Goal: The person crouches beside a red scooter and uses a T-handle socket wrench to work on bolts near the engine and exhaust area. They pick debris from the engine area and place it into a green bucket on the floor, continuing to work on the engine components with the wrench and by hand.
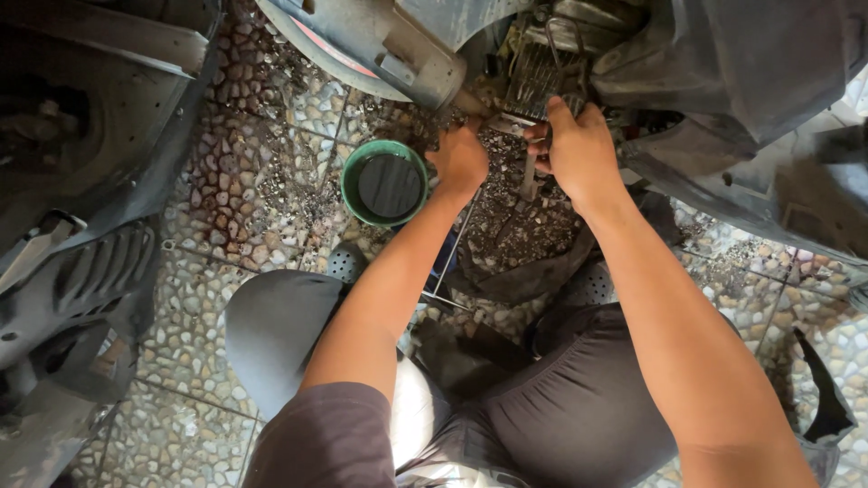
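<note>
I crouch over the underside of a scooter engine (542, 63). My left hand (461, 158) reaches up under the exhaust pipe (411, 54), its fingers curled and hidden against the dirty metal. My right hand (579, 149) grips a part at the engine's lower edge, and a thin metal tool (529, 176) hangs just below its fingers. A green bowl (384, 183) of dark liquid stands on the floor just left of my left hand.
Pebble-tiled floor (244, 172) strewn with grit. A detached black scooter body panel (81, 253) lies at left, and more dark fairing (768, 117) hangs at upper right. A dark rag (524, 271) lies under the engine. A black strap (827, 398) is at right.
</note>
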